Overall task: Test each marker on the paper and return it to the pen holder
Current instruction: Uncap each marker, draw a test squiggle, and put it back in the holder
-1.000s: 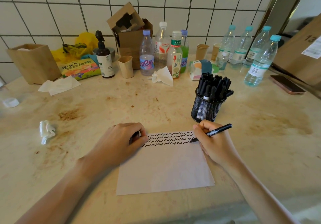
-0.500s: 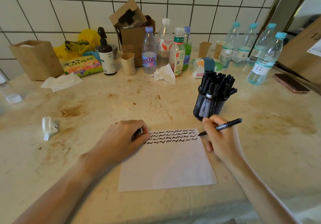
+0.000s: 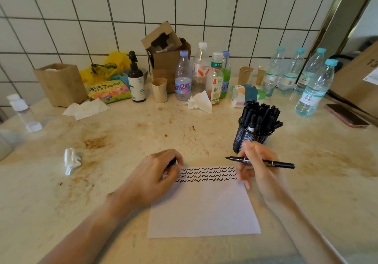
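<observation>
A white sheet of paper (image 3: 202,208) lies on the counter with three rows of black squiggles across its top. My right hand (image 3: 259,169) pinches an uncapped black marker (image 3: 276,163), held level just above the paper's top right corner with its tip pointing left. My left hand (image 3: 155,177) rests on the paper's top left corner, fingers curled round a small black object, probably the cap (image 3: 172,162). The black mesh pen holder (image 3: 251,136), full of several black markers, stands just behind my right hand.
Bottles (image 3: 183,79), paper cups (image 3: 159,89), a cardboard box (image 3: 165,55) and a tissue (image 3: 201,102) line the back by the tiled wall. A crumpled tissue (image 3: 70,160) lies left. A phone (image 3: 347,115) and water bottles (image 3: 315,89) sit right.
My right hand lifted the marker off the paper and swung it level, tip now pointing left. My left hand stayed on the paper's corner.
</observation>
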